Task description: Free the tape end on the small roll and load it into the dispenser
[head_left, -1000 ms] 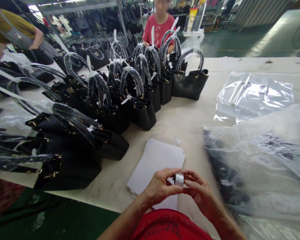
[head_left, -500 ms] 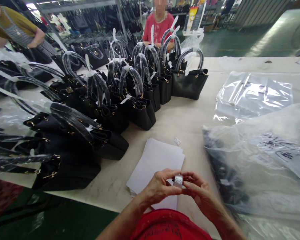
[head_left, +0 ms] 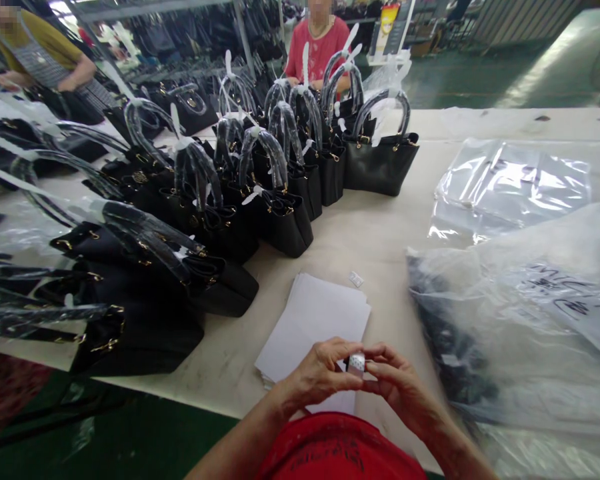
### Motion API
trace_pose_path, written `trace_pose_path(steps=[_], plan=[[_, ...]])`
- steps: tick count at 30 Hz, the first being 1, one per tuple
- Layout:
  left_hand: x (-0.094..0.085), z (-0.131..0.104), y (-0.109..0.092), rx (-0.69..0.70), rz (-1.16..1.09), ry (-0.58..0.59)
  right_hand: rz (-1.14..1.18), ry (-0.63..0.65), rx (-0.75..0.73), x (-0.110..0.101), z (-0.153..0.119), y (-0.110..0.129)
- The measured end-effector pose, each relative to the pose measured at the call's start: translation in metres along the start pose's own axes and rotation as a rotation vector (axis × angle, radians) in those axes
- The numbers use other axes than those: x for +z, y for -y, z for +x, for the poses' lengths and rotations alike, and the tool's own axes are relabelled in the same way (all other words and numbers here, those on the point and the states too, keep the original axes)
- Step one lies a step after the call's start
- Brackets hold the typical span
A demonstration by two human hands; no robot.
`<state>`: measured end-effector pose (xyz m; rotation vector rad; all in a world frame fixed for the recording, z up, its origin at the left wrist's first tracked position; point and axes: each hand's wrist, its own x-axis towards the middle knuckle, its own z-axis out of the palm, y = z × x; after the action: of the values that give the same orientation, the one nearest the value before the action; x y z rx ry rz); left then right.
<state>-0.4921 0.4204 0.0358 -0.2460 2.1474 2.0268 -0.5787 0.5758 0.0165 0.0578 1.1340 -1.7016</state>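
Between the fingertips of both hands is a small white roll with rows of dark dots (head_left: 357,363), which looks like a roll of stickers. My left hand (head_left: 325,370) pinches it from the left, thumb below and fingers above. From the right, my right hand (head_left: 393,377) grips its other side with bent fingers. Both hands are over the near end of a stack of white paper sheets (head_left: 315,317) lying on the table. Fingers partly cover the roll, and its back side is hidden.
Several black handbags (head_left: 285,223) with plastic-wrapped handles crowd the table's left and middle. At right lie clear plastic bags (head_left: 515,183) and a large translucent sack (head_left: 520,333) with dark contents. A small white label (head_left: 356,279) lies beyond the paper. Two people stand across the table.
The view has shifted slightly. Both hands keep nearly the same pose around the roll. At the far left, the person in the apron has moved an arm.
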Motion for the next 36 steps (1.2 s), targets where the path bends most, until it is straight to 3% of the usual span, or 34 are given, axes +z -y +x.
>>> trace_pose_path(steps=[11,36], plan=[[0.0,0.0011,-0.003,-0.054,-0.205,-0.102,-0.038,-0.006,-0.054,0.0023,0.0026,0.0027],[0.0003,0.0001,0.0008,-0.072,-0.181,-0.111,-0.018,-0.017,-0.052,0.0022,0.0044,-0.002]])
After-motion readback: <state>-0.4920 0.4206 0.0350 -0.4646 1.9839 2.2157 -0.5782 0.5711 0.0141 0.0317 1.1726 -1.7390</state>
